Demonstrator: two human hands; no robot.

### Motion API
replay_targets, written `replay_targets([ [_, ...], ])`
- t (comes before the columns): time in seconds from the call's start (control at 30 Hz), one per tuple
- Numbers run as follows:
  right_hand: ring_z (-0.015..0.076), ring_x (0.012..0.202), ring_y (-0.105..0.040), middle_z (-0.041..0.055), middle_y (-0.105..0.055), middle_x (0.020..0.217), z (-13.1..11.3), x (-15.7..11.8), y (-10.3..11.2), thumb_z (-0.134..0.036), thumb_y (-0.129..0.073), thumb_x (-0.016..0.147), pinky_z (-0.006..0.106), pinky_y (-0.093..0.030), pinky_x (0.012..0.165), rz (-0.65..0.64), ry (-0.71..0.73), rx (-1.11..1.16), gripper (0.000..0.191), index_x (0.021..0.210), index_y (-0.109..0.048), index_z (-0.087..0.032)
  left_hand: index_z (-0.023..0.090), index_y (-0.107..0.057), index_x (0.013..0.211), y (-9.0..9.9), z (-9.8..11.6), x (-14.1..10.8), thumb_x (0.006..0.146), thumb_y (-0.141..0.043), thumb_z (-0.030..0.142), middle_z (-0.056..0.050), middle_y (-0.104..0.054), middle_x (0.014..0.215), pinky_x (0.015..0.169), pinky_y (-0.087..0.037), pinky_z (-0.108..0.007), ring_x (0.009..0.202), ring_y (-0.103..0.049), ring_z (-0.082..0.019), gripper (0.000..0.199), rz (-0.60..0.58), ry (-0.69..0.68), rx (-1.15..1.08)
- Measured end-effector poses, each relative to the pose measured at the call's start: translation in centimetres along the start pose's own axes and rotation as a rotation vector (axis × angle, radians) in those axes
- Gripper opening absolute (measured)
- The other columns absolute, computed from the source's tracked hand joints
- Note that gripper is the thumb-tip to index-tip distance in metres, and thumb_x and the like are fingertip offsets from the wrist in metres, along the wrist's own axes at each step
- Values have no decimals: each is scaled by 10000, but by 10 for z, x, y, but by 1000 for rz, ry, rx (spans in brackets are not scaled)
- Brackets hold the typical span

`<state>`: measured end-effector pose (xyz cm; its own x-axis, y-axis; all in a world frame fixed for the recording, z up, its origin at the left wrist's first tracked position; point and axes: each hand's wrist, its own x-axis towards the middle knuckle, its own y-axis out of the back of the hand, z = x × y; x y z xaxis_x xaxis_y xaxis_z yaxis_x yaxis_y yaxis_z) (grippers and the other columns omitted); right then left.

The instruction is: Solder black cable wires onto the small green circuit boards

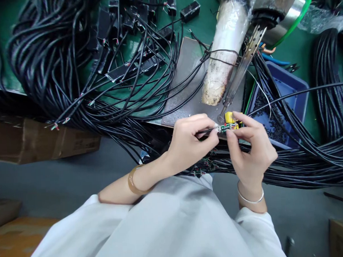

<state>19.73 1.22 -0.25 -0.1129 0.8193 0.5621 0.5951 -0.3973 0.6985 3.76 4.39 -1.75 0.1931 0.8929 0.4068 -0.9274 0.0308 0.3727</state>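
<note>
Between my two hands is a small green circuit board (224, 127) with fine wires at its ends. My left hand (192, 139) pinches a black cable (204, 131) where it meets the board's left end. At the board's right end, the thumb and fingers of my right hand (251, 145) are closed on it. Just above the board, the tip of a soldering iron (230, 93) points down beside a yellow block (230, 117). A wrapped, pale tube (223, 53) stands next to the iron.
Thick bundles of black cable (49, 54) cover the left of the green bench, with several black boxes (190, 11) behind. At right, a blue tray (300, 84) holds small dark pieces, near a cable coil (326, 86). More cables (305, 167) run along the front edge. A cardboard box (40, 141) sits lower left.
</note>
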Motion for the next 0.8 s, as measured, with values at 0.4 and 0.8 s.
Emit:
replay_targets([
  [0.4, 61, 587, -555, -45, -591, 765, 7, 25, 38, -290, -544, 996, 214, -408, 569, -492, -139, 111, 120, 914, -497, -215, 122, -681, 1071, -3, -1, -30, 845, -670, 179, -87, -711, 917, 678, -554, -237, 778, -649, -140, 233, -55, -65, -154],
  [0.8, 67, 579, -506, -2, -619, 886, 15, 1, 0, -252, -640, 928, 193, -450, 413, -129, -336, 773, 129, 858, -535, -229, 137, -636, 808, 20, 0, -11, 796, -763, 352, -13, -671, 664, 530, -458, -213, 523, -564, -89, 250, -665, 767, -1037],
])
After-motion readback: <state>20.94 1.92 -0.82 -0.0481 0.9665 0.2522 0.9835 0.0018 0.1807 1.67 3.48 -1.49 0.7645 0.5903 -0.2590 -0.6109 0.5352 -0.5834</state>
